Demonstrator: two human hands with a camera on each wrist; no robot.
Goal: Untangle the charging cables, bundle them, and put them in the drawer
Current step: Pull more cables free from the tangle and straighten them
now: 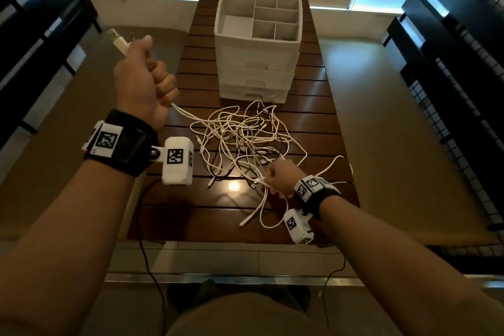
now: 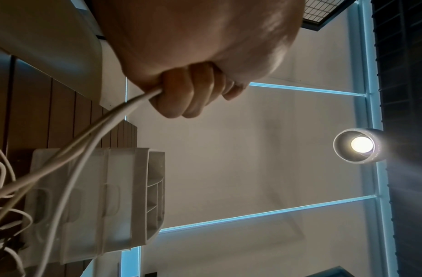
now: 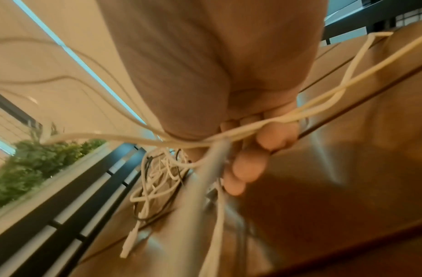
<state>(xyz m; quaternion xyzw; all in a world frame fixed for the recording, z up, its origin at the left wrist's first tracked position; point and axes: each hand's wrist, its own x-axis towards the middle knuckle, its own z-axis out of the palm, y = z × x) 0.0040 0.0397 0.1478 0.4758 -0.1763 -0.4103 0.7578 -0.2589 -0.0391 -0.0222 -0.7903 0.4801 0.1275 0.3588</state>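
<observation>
A tangle of white and black charging cables (image 1: 242, 139) lies on the slatted wooden table (image 1: 191, 215), in front of a white drawer unit (image 1: 257, 63) with a divided open top. My left hand (image 1: 144, 73) is raised left of the table and fisted round a white cable (image 2: 115, 116) whose plug end (image 1: 117, 42) sticks out above the thumb. Two strands run from the fist down to the tangle. My right hand (image 1: 279, 177) grips several white strands (image 3: 228, 135) at the pile's near right edge, low over the table.
The drawers (image 2: 86, 206) of the unit look closed. A reflected lamp glares on the table (image 1: 234, 186). Thin black leads (image 1: 141, 226) hang from the wrist cameras. Dark slatted benches (image 1: 450, 76) flank both sides. Floor lies around the table.
</observation>
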